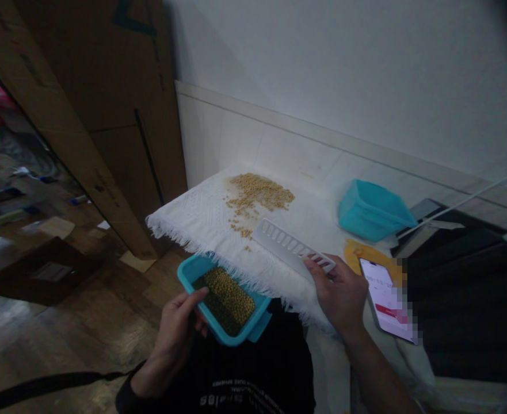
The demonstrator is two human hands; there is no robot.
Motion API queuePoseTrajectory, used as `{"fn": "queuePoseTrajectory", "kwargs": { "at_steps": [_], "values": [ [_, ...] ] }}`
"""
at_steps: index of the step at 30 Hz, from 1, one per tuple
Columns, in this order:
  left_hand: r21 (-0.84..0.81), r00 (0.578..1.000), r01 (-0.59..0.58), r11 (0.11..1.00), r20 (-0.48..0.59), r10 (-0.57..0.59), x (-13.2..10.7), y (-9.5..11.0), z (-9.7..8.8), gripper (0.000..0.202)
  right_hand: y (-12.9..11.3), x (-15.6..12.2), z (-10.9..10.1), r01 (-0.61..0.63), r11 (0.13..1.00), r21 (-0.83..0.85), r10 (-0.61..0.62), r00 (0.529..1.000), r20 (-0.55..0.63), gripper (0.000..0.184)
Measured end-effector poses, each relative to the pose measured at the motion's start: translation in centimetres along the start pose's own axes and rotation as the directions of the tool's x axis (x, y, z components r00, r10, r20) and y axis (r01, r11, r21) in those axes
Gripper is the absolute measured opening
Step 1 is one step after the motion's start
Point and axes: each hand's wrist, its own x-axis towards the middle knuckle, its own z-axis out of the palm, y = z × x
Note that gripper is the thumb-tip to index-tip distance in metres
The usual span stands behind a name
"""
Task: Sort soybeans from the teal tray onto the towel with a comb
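My left hand [179, 319] grips the near left side of a teal plastic container [224, 340], thumb over its rim. Yellow beans [229, 293] lie inside it beside a darker green layer of small grains. The container is below the fringed edge of a white tablecloth [201, 221]. Closed around one end of a long white plastic piece with a row of slots [285, 244], my right hand [339, 293] keeps it tilted over the cloth. Its far end is near loose yellow beans [257, 192] spread on the cloth. Fingers under the container are partly hidden.
A second teal container [372, 210] stands at the back right. Near it are a yellow item [352, 253], a lit phone [389, 302] and a black surface [464, 299]. Tall cardboard [119, 103] rises at the left, and a white wall [343, 75] borders the table.
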Motion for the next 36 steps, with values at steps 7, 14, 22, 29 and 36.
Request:
{"fn": "queuePoseTrajectory", "kwargs": {
  "at_steps": [7,14,22,29,36],
  "values": [
    [0.002,1.0,0.002,1.0,-0.005,-0.002,0.12,-0.04,-0.19,0.042,-0.46,0.38,0.2,0.003,1.0,0.022,-0.004,0.999,0.037,0.024],
    [0.012,1.0,-0.005,1.0,-0.02,0.005,-0.14,0.58,-0.03,0.043,-0.67,0.35,0.06,-0.004,0.998,0.066,-0.004,0.993,0.121,0.022],
    [0.008,1.0,-0.007,1.0,-0.016,0.007,-0.15,0.56,-0.2,0.042,-0.24,0.48,0.52,-0.035,0.998,0.043,0.032,0.997,0.074,0.026],
    [0.0,1.0,-0.002,1.0,-0.018,0.002,-0.09,0.62,-0.12,0.042,-0.51,0.44,0.34,-0.009,0.997,0.073,0.0,0.993,0.119,0.024],
    [0.017,1.0,-0.002,1.0,-0.019,0.002,-0.11,0.49,-0.37,0.042,-0.82,0.03,0.35,0.018,0.995,0.093,-0.035,0.983,0.181,0.023]
  ]
}}
